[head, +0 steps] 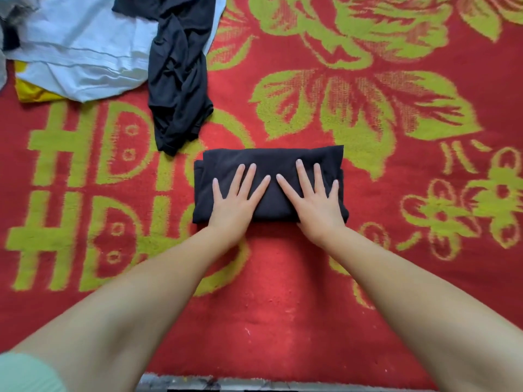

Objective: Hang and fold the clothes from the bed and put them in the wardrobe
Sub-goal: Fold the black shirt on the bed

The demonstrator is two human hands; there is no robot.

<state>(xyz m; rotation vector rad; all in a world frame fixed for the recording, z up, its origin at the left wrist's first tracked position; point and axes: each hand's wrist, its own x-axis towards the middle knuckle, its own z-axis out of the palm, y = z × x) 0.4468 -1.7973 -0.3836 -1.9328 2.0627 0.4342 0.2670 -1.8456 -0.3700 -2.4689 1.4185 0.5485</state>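
on the red bedspread [283, 292] with yellow-green flowers and lettering, near the middle of the view: a folded black garment [271, 162], a neat rectangle, layered edges showing at its left end. pressed flat on top of it, side by side: left hand [236, 200] and right hand [314, 199], fingers straight and spread, palms down, gripping nothing; heels of both hands at the near edge of the fold, thumbs not clearly made out. kind of garment hard to tell from the fold. up and to the left, just apart from the folded piece: a loose black garment [178, 80], twisted and rumpled, its upper end cut off by the top of the frame. beside and partly under that: a pale blue garment [79, 55], creased, also cut off at the top. peeking out from beneath the blue cloth: a sliver of yellow fabric [31, 93], mostly hidden. at the far top-left corner: a grey and dark bundle [11, 21], too cropped to identify. lower left corner: a bit of pale green sleeve [25, 372]. along the bottom edge: a blurred grey strip [198, 383], not identifiable.
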